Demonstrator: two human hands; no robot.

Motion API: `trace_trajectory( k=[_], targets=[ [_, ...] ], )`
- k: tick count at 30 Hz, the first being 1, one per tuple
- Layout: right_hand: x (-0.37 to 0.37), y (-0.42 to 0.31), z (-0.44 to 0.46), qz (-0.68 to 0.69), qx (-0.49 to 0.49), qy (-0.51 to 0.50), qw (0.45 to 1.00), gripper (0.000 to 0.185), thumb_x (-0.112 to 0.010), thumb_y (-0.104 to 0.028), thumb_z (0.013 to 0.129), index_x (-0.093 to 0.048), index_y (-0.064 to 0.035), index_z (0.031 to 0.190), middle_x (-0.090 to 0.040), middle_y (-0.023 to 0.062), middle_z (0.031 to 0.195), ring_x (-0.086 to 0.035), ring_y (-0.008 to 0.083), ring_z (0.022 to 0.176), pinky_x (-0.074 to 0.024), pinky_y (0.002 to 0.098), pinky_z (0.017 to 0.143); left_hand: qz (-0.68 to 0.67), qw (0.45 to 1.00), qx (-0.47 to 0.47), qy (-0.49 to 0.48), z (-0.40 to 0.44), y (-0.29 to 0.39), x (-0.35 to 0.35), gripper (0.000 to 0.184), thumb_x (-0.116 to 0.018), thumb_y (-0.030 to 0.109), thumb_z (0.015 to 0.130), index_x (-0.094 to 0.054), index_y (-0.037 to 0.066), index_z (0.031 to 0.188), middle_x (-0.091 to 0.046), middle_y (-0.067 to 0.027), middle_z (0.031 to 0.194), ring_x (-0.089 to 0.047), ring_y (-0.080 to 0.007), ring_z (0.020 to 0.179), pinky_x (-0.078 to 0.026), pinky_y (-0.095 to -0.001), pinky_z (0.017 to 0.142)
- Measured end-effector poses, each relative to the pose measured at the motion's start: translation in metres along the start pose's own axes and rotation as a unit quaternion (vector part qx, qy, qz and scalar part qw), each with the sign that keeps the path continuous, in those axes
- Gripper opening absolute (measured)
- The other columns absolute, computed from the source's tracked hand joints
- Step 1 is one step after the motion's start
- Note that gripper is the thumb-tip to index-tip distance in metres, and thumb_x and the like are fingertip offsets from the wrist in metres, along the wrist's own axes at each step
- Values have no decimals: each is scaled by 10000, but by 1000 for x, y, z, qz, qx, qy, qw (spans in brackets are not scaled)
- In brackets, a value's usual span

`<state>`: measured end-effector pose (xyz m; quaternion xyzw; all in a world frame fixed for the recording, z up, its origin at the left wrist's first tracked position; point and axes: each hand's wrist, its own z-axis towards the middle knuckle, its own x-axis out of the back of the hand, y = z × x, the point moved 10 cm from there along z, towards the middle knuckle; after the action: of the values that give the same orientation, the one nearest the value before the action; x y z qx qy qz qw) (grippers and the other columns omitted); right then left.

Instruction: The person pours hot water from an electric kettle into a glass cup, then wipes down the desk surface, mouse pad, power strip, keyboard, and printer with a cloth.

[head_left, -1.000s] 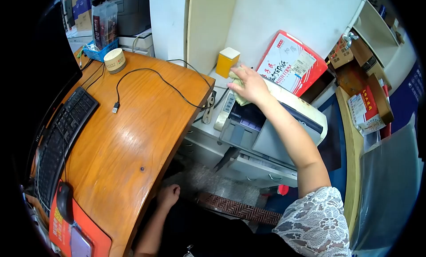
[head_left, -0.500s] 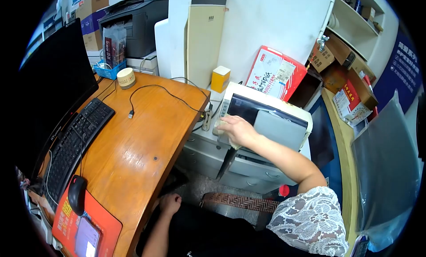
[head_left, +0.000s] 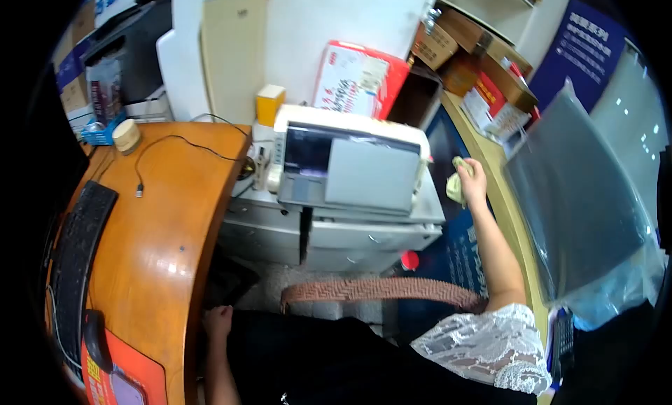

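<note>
My right hand (head_left: pixel 473 182) is closed on a crumpled pale yellow-green cloth (head_left: pixel 456 184), held in the air to the right of the printer. The white and grey printer (head_left: pixel 371 174) stands on a light cabinet, with a dark strip along its top and a flat grey panel at its front. Low beside the desk's edge, my left hand (head_left: pixel 218 321) has its fingers curled in, and nothing shows in it.
On the left, the wooden desk (head_left: pixel 157 216) carries a keyboard (head_left: pixel 80 244), a mouse (head_left: pixel 96 340) and a loose cable. A yellow box (head_left: pixel 269 105) is behind the printer. Wooden ledge, cartons (head_left: pixel 483 111) and a plastic-wrapped panel (head_left: pixel 574 202) line the right. A woven chair part (head_left: pixel 378 291) crosses below.
My right hand has left the printer's left end and moved right past it, still holding the cloth. The view has turned right. My left hand stays low by the desk.
</note>
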<state>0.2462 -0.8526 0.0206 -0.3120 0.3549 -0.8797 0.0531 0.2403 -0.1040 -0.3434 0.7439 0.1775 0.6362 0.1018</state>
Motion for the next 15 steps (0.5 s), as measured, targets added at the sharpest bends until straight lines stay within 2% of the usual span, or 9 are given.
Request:
trace_trajectory(
  k=[1, 3, 5, 7, 8, 9, 10, 13, 15],
  targets=[
    [-9, -39, -11, 13, 22, -28, 999, 311, -657, -139, 776, -589, -82, 1075, -646, 142, 1012, -616, 295, 982, -470, 353, 857, 1, 1000, 0, 18, -4, 2, 10, 357, -518, 401, 862, -689, 118, 995, -636, -95, 1081, -515, -324, 1068, -376, -433, 962],
    [-40, -127, -34, -10, 255, -83, 963, 318, -649, -86, 766, -589, -92, 1079, -618, 133, 1101, -574, 314, 1067, -451, 370, 909, -6, 999, 2, 48, -11, 2, 21, 343, -528, 400, 854, -695, 124, 972, -639, -88, 1065, -514, -317, 1062, -362, -442, 968],
    [-77, -214, -71, -24, 416, -136, 899, 328, -648, -47, 740, -599, -104, 1060, -584, 120, 1171, -533, 315, 1120, -429, 390, 945, -18, 997, -4, 73, -13, 3, 21, 320, -544, 394, 842, -702, 136, 944, -647, -79, 1026, -522, -313, 1039, -364, -449, 957],
    [-122, -272, -101, 5, 558, -129, 820, 315, -650, -60, 722, -613, -119, 1029, -572, 115, 1184, -510, 311, 1145, -417, 405, 955, -24, 994, -15, 104, -13, 4, 24, 290, -564, 383, 827, -711, 147, 911, -659, -69, 968, -539, -313, 998, -384, -453, 929],
    [-146, -298, -114, 28, 597, -133, 791, 302, -645, -62, 708, -620, -124, 1003, -574, 108, 1174, -514, 328, 1126, -426, 420, 939, -14, 993, -18, 119, -19, 15, 33, 282, -568, 377, 824, -713, 147, 900, -662, -68, 950, -546, -315, 981, -394, -454, 915],
    [-171, -320, -129, 73, 627, -131, 764, 277, -624, -71, 729, -627, -138, 998, -574, 87, 1180, -495, 361, 1139, -419, 452, 938, -13, 991, -21, 129, -23, 17, 38, 277, -574, 373, 819, -714, 144, 889, -664, -70, 933, -554, -316, 968, -406, -452, 901],
    [-200, -336, -143, 52, 650, -150, 743, 252, -605, -94, 755, -634, -150, 999, -564, 68, 1207, -464, 384, 1173, -398, 487, 954, -11, 990, -24, 140, -26, 19, 42, 272, -581, 369, 814, -714, 140, 878, -666, -72, 916, -561, -317, 954, -417, -450, 887],
    [-299, -350, -153, -133, 636, -201, 733, 275, -578, -139, 771, -645, -172, 1035, -530, 77, 1261, -423, 393, 1214, -378, 498, 971, -27, 991, -4, 132, -31, 6, 39, 282, -584, 367, 817, -705, 125, 897, -662, -93, 928, -578, -321, 938, -437, -429, 867],
    [-331, -348, -116, -110, 543, -233, 799, 306, -585, -138, 778, -645, -205, 1070, -522, 67, 1285, -522, 347, 1128, -414, 455, 966, -64, 993, 43, 93, -34, -12, 35, 307, -574, 370, 837, -688, 109, 953, -656, -119, 966, -596, -323, 937, -449, -395, 852]
  ],
)
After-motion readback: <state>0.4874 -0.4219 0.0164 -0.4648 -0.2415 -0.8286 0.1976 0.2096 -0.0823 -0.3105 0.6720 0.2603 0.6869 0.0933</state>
